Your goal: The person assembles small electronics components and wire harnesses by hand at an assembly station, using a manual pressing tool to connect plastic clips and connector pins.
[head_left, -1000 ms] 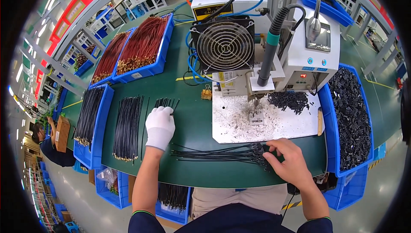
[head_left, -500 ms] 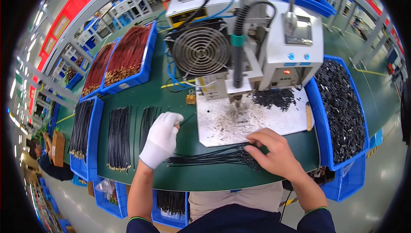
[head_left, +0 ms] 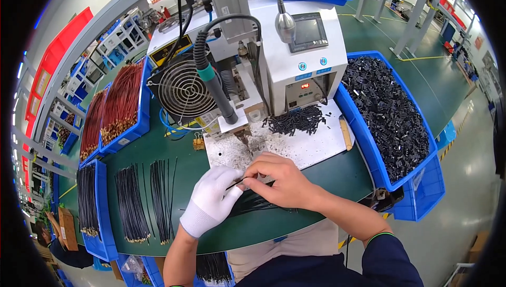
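My left hand (head_left: 212,200), in a white glove, pinches a thin black cable (head_left: 235,183). My bare right hand (head_left: 282,181) meets it fingertip to fingertip, its thumb and forefinger closed at the cable's end; whatever else it may hold is hidden. Both hands are at the front edge of a stained white plate (head_left: 316,156). Below and behind them a loose bunch of black cables (head_left: 253,204) lies on the green table, partly covered. Above the plate stands a machine (head_left: 308,70) with a metal nozzle tip (head_left: 242,135) and a round fan guard (head_left: 187,87).
Short black tubes (head_left: 298,120) are heaped on the plate beside a wooden-handled tool (head_left: 346,134). A blue bin (head_left: 387,184) of small black pieces stands at right. Black cable bundles (head_left: 132,202) lie at left, near blue bins (head_left: 108,218) of black and red cables (head_left: 124,102).
My hands, apart before, have come together in front of the plate. The right hand has left the cable bunch, and the left has moved nearer to it. The view has shifted.
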### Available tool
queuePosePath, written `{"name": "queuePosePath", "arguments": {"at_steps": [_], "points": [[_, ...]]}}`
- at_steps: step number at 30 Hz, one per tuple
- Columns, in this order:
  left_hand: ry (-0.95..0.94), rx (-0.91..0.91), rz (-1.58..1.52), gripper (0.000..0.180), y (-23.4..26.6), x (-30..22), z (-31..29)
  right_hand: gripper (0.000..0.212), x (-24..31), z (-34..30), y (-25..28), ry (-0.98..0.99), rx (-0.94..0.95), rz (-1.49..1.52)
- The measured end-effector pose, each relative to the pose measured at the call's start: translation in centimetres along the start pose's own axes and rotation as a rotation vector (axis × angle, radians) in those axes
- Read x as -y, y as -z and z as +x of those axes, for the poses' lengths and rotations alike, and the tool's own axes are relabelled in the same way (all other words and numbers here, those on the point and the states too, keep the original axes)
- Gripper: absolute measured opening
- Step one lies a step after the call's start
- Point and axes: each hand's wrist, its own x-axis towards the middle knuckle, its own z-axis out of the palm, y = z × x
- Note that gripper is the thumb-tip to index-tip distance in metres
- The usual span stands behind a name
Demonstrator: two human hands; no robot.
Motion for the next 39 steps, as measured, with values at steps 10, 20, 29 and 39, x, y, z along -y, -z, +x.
{"name": "queuePosePath", "arguments": {"at_steps": [10, 20, 29, 39], "points": [[0.336, -0.05, -0.568, 0.018, -1.4, -1.0, 0.6, 0.009, -0.2, -1.7, 0.7, -0.141, 0.017, 0.133], [0.383, -0.059, -0.405, 0.02, -1.9, 0.6, 1.5, 0.021, -4.6, -0.7, 8.9, -0.253, -0.15, -0.718], [0.284, -0.086, -0.338, 0.021, -3.3, 1.9, 1.6, 0.012, -6.4, 1.3, 7.7, -0.078, -0.048, -0.949], [0.286, -0.103, -0.44, 0.021, -3.5, 2.1, 1.2, 0.005, -2.8, -0.1, 4.7, -0.205, -0.09, -0.274]]}}
